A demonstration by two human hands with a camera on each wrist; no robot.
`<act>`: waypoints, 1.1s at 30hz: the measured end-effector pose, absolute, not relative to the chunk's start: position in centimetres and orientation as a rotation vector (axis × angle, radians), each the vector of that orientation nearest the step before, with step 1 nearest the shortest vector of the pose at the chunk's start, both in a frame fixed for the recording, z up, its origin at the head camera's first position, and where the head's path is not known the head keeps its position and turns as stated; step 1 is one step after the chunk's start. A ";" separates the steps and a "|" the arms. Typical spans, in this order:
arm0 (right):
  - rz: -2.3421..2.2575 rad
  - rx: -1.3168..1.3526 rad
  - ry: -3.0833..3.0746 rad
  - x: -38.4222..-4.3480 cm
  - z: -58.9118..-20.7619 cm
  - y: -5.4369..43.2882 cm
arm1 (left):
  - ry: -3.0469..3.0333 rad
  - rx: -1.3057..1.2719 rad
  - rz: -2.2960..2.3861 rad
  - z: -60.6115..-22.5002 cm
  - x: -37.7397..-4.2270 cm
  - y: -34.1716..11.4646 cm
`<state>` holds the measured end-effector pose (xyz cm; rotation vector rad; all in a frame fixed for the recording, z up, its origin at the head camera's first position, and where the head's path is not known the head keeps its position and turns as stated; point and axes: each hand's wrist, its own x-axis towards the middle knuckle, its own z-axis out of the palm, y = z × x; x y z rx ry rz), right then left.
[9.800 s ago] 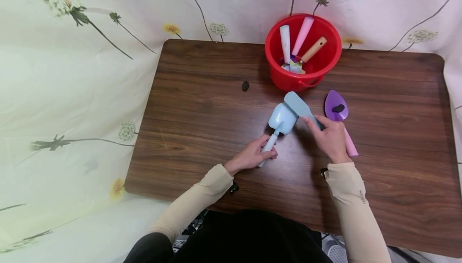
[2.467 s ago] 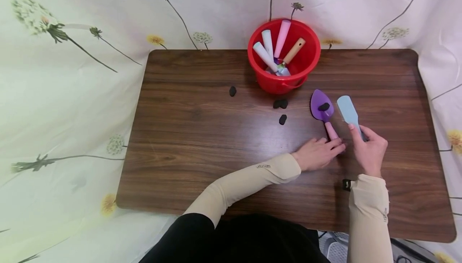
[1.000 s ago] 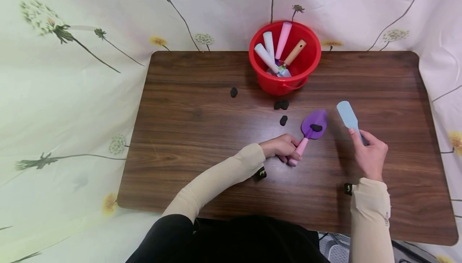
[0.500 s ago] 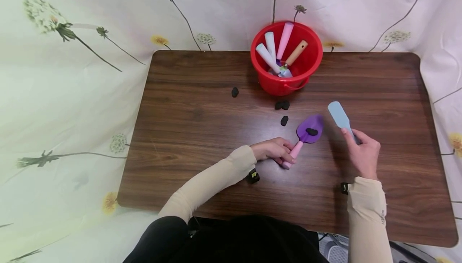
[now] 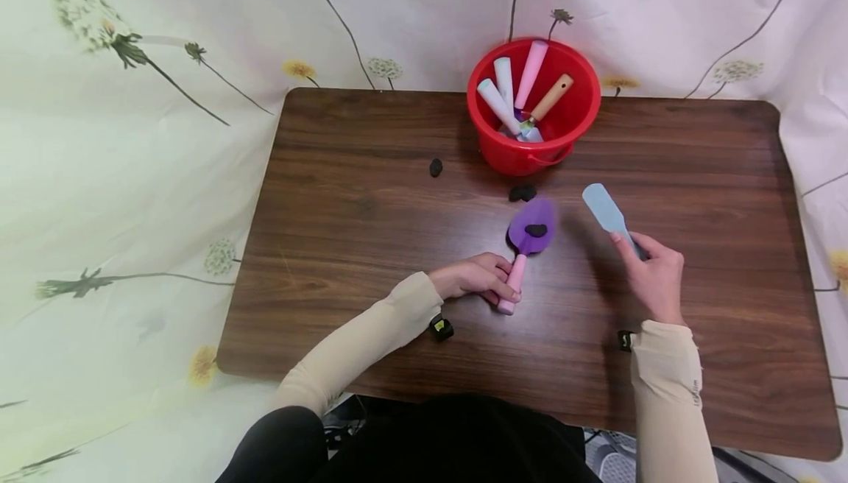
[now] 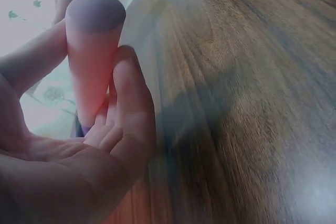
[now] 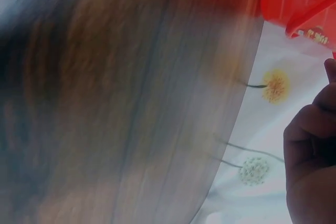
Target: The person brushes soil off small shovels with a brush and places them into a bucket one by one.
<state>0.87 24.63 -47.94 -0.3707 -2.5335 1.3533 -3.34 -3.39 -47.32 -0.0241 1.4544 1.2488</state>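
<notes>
My left hand [image 5: 478, 277] grips the pink handle of a purple hand trowel [image 5: 542, 212]. A small black lump [image 5: 536, 230] lies on its blade. In the left wrist view, the fingers [image 6: 134, 98] wrap the pink handle [image 6: 92, 72] near its end. To the right, my right hand [image 5: 656, 277] holds a light blue flat spatula-like tool [image 5: 604, 207], its blade pointing up and left. Just beyond the trowel tip sit touching black lumps [image 5: 522, 193] on the table. Only the curled right hand [image 7: 312, 156] shows at the edge of the right wrist view; its tool is out of sight there.
A red bucket [image 5: 517, 157] stands at the table's back edge, with white, pink and wooden tool handles [image 5: 551, 98] leaning inside. Another black lump [image 5: 436, 167] lies left of it on the brown wooden table [image 5: 344, 247]. A flower-printed cloth [image 5: 424, 4] hangs behind.
My left hand let go of a light blue scoop, now in the bucket, then took the purple trowel and carried it left with its lump. A lone lump is now hidden. The spatula-like tool shifted left lately.
</notes>
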 end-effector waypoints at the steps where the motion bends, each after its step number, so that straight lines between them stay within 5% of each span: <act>1: 1.352 -0.350 -2.531 0.8 -47.9 24.4 | 1.449 -0.021 1.257 -47.3 -3.3 -3.6; 33: 1.388 0.455 -3.011 -2.1 -46.4 17.6 | 1.543 -0.037 1.336 -45.7 -2.1 -5.8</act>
